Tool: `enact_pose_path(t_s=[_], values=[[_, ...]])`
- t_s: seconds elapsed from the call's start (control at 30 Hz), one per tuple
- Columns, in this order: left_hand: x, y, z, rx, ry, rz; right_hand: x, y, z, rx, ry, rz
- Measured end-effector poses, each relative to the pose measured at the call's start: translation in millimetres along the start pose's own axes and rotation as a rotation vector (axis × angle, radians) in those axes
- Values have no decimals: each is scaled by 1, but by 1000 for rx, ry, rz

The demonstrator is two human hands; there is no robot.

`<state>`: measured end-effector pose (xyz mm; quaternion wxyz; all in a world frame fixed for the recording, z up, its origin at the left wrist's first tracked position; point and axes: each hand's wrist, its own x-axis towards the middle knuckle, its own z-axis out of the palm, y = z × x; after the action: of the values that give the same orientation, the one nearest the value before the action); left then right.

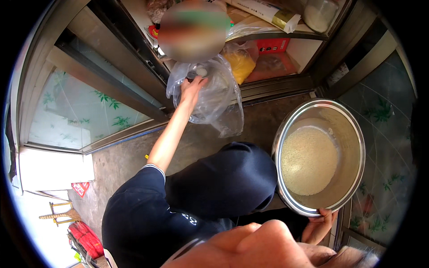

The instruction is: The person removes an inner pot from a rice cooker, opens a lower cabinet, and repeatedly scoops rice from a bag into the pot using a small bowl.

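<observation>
At the mouth of a large clear plastic bag, my left hand is stretched forward, fingers and thumb around what looks like a small round cup with white contents. The bag's film hides part of the cup. My right hand grips the near rim of a big stainless steel pot, which stands tilted by my knee with its mouth towards me. White rice covers the bottom of the pot.
Ahead is a cabinet with a shelf holding a glass jar and a white-and-gold packet. Beneath sits a bag of yellow grain or meal. Sliding glass doors flank me. A broom lies at lower left.
</observation>
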<state>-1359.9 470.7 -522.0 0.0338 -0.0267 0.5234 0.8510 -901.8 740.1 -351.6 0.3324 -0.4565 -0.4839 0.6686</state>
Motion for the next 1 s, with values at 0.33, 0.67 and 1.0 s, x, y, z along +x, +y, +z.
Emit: enact_pose_path(t_s=[0.33, 0.67, 1.0], values=[[-103, 67, 34, -18, -244, -113, -1, 0, 1, 6, -15, 4], [-168, 115, 165, 231, -840, -170, -6, -5, 8, -20, 28, 62], [-171, 84, 224, 704, -1166, 643, -12, -6, 7, 111, 27, 59]])
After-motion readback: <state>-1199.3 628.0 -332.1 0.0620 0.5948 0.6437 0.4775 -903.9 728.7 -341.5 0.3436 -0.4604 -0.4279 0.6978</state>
